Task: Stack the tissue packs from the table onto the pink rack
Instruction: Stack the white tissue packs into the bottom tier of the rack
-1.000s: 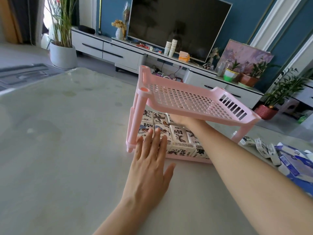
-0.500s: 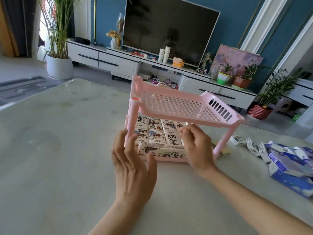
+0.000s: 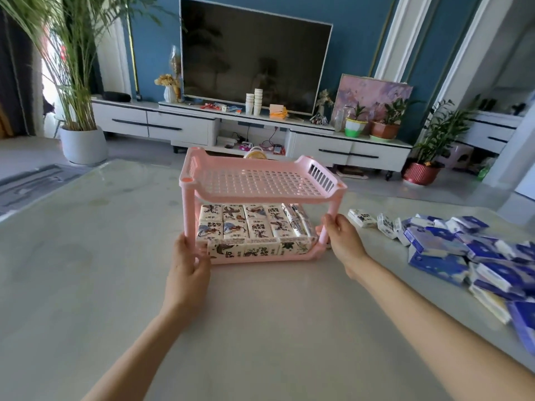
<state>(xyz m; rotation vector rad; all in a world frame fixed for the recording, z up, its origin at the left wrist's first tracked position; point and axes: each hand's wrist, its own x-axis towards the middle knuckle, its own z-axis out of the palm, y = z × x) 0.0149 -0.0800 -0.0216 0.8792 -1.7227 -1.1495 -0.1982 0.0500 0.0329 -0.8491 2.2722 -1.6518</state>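
Two tiers make up the pink rack, which stands upright on the pale counter, squarely in front of the person. Its upper shelf is bare, a perforated tray with nothing on it. Its lower shelf is filled with white printed tissue packs, laid in tidy rows, with a few at the right end tipped on edge, probably to use the last of the width.

Off to the right, well apart from the rack, a loose heap of blue tissue packs sprawls over the counter, with a few white loose packs nearer the rack. These seem to be what remains to stack, and the empty top tier looks like their destination.

Both hands are on the rack. The left hand wraps around the near left post low down, its grip closed on the plastic. The right hand is clamped on the near right post at about the same height. Holding both front posts this way suggests steadying or squaring up the rack so it faces the person before loading resumes.
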